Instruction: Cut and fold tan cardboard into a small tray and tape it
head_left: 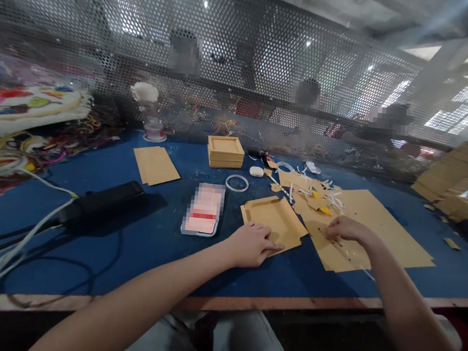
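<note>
The left hand [252,245] presses flat, fingers together, on an empty cardboard tray [273,218]; the right hand [347,229] pinches a thin strip [344,253].

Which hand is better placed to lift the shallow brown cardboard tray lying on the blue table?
Left, probably. The left hand already rests on the shallow brown cardboard tray, while the right hand sits on the flat brown cardboard sheet beside it.

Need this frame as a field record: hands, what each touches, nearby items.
surface: blue table
left hand: flat on the near edge of a folded cardboard tray
right hand: fingers on a large cardboard sheet, grip unclear
scraps: paper bits beyond the right hand
stack: finished trays at back
other: phone, tape ring, black device
</note>
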The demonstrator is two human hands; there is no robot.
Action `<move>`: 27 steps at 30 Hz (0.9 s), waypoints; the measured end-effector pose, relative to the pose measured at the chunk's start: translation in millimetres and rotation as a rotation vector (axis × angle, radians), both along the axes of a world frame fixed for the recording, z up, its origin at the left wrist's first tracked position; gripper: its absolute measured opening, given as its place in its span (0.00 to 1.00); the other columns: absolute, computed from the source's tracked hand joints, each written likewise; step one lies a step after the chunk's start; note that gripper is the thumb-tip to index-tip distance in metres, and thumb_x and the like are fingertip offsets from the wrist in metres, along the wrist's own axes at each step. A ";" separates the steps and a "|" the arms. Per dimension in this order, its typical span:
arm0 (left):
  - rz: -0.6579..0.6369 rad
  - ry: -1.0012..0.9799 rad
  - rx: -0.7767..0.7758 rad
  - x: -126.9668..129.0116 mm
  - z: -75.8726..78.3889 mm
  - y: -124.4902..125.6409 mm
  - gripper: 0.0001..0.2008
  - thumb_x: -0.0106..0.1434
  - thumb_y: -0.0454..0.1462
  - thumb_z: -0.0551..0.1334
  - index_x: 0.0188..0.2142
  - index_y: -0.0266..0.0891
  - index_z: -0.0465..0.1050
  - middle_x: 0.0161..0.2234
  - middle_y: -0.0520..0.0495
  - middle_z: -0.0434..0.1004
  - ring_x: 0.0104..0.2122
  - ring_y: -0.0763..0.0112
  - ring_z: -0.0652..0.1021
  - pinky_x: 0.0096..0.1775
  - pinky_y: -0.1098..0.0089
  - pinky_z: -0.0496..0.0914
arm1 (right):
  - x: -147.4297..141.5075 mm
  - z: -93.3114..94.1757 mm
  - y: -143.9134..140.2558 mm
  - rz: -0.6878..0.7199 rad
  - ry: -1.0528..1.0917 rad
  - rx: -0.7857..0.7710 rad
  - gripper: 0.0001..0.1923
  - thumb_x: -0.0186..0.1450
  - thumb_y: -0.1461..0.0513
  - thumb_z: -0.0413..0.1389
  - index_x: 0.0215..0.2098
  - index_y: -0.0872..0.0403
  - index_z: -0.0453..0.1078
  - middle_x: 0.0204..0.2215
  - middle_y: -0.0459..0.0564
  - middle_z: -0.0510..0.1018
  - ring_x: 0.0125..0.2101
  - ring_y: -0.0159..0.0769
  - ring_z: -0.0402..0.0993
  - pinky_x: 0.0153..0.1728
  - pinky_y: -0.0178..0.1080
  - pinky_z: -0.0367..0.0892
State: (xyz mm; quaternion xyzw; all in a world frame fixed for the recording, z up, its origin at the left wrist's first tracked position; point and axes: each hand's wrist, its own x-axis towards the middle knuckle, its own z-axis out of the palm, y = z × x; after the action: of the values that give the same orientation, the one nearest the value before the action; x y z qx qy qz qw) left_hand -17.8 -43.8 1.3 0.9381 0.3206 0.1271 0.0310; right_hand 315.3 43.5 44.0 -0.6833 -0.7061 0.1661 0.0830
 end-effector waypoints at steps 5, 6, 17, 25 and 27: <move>0.003 -0.008 0.001 0.1 -1.2 0.4 0.18 0.69 0.41 0.52 0.55 0.57 0.69 0.38 0.46 0.70 0.39 0.65 0.72 0.40 0.67 0.62 | -6.9 1.1 -14.2 0.007 0.092 -0.046 0.08 0.56 0.58 0.55 0.29 0.56 0.71 0.21 0.51 0.76 0.22 0.36 0.72 0.24 0.36 0.65; 0.005 -0.011 0.003 0.2 -1.1 0.3 0.18 0.69 0.41 0.51 0.55 0.57 0.69 0.38 0.46 0.70 0.39 0.65 0.72 0.40 0.66 0.62 | -10.7 3.0 -20.0 0.018 0.115 -0.038 0.12 0.59 0.57 0.53 0.35 0.56 0.71 0.24 0.52 0.76 0.24 0.36 0.73 0.26 0.36 0.67; -0.012 -0.007 -0.010 -1.8 1.2 0.4 0.17 0.68 0.40 0.52 0.54 0.53 0.71 0.37 0.46 0.70 0.39 0.64 0.72 0.38 0.66 0.62 | -113.1 38.1 -83.2 0.448 0.172 -0.542 0.14 0.61 0.51 0.54 0.28 0.52 0.64 0.17 0.42 0.69 0.16 0.31 0.65 0.17 0.33 0.59; -0.021 -0.023 -0.058 -2.8 1.0 4.6 0.11 0.66 0.40 0.55 0.42 0.43 0.75 0.34 0.47 0.71 0.37 0.65 0.73 0.36 0.67 0.62 | -148.5 35.3 -76.0 0.515 0.043 -0.551 0.09 0.58 0.56 0.56 0.28 0.53 0.65 0.20 0.43 0.69 0.15 0.29 0.63 0.17 0.33 0.55; -0.015 -0.038 -0.074 -2.8 0.2 5.7 0.09 0.65 0.39 0.56 0.40 0.42 0.74 0.35 0.47 0.71 0.37 0.65 0.73 0.36 0.67 0.62 | -148.1 31.8 -75.0 0.509 0.056 -0.543 0.08 0.58 0.56 0.56 0.29 0.53 0.66 0.19 0.42 0.68 0.16 0.29 0.63 0.16 0.32 0.54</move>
State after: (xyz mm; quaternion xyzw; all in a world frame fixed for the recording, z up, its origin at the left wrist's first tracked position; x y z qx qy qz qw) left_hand -20.6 -38.1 1.6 0.9361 0.3177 0.1326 0.0728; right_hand 167.2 -31.5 75.8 -0.4782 -0.7811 0.3811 -0.1261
